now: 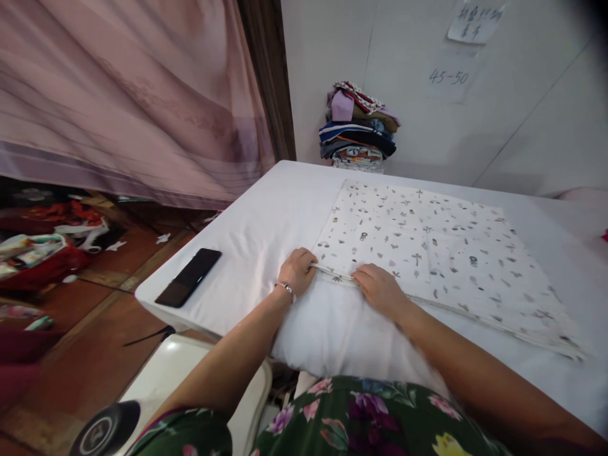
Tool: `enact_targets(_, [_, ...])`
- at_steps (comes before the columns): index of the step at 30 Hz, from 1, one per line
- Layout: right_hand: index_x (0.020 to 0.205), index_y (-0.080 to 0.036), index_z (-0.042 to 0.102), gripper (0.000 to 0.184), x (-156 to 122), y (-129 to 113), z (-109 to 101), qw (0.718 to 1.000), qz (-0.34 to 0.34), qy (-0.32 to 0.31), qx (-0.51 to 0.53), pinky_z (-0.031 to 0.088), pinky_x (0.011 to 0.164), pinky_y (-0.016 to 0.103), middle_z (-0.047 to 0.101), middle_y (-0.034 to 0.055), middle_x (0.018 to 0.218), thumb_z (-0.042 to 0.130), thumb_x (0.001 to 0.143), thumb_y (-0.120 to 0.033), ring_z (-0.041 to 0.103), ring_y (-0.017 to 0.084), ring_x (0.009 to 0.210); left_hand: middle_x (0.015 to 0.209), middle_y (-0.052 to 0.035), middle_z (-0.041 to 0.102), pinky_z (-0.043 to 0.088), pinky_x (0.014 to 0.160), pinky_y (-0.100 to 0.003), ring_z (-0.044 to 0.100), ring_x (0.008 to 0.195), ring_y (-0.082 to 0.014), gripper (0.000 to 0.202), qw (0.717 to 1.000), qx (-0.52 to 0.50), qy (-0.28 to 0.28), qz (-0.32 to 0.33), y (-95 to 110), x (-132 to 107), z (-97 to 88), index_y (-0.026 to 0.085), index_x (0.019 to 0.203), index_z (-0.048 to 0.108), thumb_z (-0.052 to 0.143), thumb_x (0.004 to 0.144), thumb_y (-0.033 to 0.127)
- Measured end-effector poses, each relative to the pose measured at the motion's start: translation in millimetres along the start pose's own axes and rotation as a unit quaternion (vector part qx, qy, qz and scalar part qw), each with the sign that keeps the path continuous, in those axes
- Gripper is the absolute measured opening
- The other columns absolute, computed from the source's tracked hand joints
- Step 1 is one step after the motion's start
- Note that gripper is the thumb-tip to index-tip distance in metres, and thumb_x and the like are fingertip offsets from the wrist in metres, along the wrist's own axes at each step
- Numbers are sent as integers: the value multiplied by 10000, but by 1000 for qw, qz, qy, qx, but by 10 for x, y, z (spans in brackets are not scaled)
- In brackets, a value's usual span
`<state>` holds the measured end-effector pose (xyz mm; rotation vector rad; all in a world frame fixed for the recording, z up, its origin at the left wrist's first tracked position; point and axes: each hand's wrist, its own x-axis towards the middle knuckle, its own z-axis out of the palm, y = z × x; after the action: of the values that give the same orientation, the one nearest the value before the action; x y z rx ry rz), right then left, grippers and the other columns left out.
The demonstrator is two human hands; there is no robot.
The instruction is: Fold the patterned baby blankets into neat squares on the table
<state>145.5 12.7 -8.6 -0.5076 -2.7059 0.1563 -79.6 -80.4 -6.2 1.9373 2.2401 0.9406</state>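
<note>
A white patterned cloth (427, 253) lies flat and folded on a white-covered table (266, 221). My left hand (297, 269), with a bracelet at the wrist, is closed on the cloth's near left corner, pinching its edge. My right hand (380, 288) rests just beside it on the same near edge, fingers curled onto the fabric and pressing it down. Both forearms reach in from the bottom of the head view.
A black phone (189, 277) lies near the table's left edge. A stack of folded clothes (358, 130) sits against the wall at the table's far side. A pink curtain (133, 95) hangs at left, with bags and clutter (42, 250) on the floor.
</note>
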Motion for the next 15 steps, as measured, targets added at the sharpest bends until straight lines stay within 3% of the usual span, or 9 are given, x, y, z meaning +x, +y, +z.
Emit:
enact_targets(8, [868, -163, 604, 270, 2, -10, 29, 1000, -10, -8, -16, 360, 697, 305, 558, 79, 851, 349, 931, -225, 470, 184, 793, 885, -29, 597, 447, 709, -301, 535, 882, -189, 175, 999, 18, -35, -24, 10, 18, -36, 227, 757, 589, 484, 672, 115])
enact_targets(15, [954, -178, 587, 191, 12, -30, -81, 998, -38, -39, -29, 379, 745, 311, 574, 80, 952, 458, 894, -305, 488, 187, 867, 866, -25, 597, 460, 767, -331, 551, 855, -195, 124, 997, 26, -54, 42, -22, 38, -112, 235, 783, 563, 459, 718, 220])
